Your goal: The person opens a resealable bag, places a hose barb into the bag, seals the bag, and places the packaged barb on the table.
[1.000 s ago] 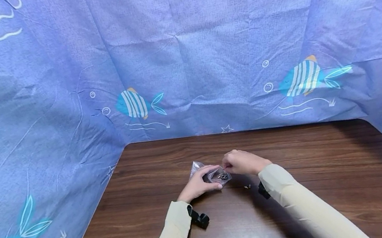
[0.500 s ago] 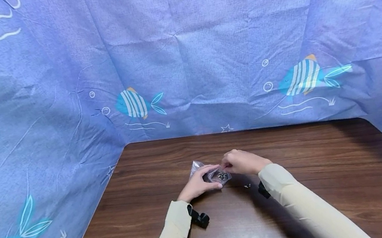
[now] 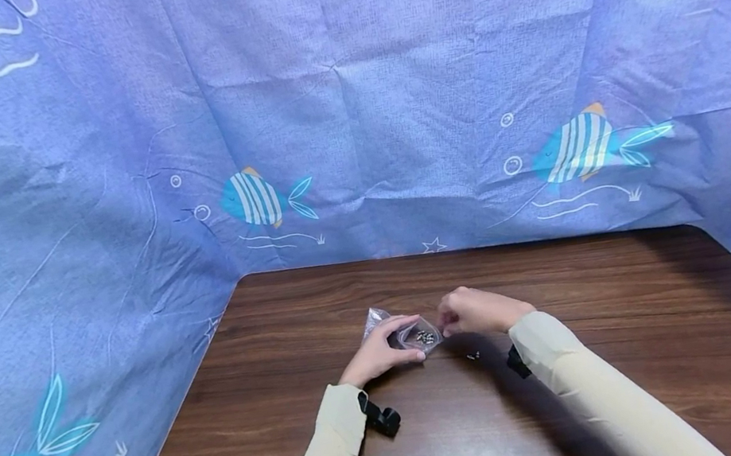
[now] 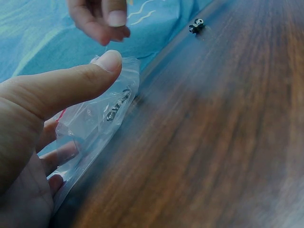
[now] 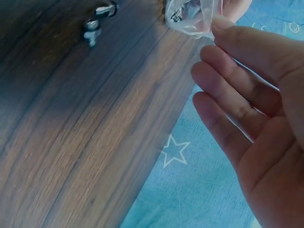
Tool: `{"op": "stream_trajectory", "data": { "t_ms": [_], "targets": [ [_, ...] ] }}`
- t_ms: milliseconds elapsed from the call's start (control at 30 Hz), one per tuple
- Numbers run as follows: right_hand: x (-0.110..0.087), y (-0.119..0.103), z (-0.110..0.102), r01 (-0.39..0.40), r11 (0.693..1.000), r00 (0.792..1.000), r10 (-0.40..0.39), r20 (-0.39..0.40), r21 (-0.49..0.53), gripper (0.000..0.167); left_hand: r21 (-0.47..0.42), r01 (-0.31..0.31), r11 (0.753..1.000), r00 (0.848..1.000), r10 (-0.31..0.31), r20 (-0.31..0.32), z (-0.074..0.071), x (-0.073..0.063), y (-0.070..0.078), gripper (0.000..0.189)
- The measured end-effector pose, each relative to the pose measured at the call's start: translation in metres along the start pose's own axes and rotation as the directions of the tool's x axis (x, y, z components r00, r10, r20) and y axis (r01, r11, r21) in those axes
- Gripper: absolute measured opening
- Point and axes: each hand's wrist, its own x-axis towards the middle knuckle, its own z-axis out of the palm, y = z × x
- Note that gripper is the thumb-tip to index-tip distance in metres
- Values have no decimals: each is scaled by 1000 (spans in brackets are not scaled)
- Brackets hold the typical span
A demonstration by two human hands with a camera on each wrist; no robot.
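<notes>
A clear plastic zip bag (image 4: 90, 116) leans in my left hand (image 3: 374, 356), thumb on one side and fingers behind the other, its mouth spread wide. Inside lie several small silver-and-dark metal pieces (image 3: 425, 337). Just to the right of the bag's mouth hovers my right hand (image 3: 477, 312). Its fingers (image 5: 218, 78) are loosely bent, and nothing shows between them in the right wrist view. A few more small metal pieces (image 5: 95, 26) lie loose on the table, nearer to me than the right hand.
The dark wood-grain table (image 3: 271, 357) reaches back to a blue cloth (image 3: 401, 93) printed with fish, which hangs behind and along the left side. A crinkled part of clear plastic (image 3: 375, 317) sticks out behind the left hand. Black wrist straps (image 3: 385, 421) sit at the sleeves.
My right hand has drawn away to the right from over the bag's mouth, so more of the opening shows. The left hand and the bag have kept their place.
</notes>
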Motion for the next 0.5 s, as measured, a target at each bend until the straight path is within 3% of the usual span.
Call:
{"op": "stream_trajectory", "data": {
  "t_ms": [167, 500],
  "targets": [
    [-10, 2, -1, -58, 998, 997, 56, 60, 33, 9, -10, 1, 1000, 1000, -1, 0, 0, 0, -1, 63],
    [-29, 11, 3, -95, 992, 988, 84, 131, 82, 17, -38, 3, 999, 1000, -3, 2, 0, 0, -1, 63]
  ]
}}
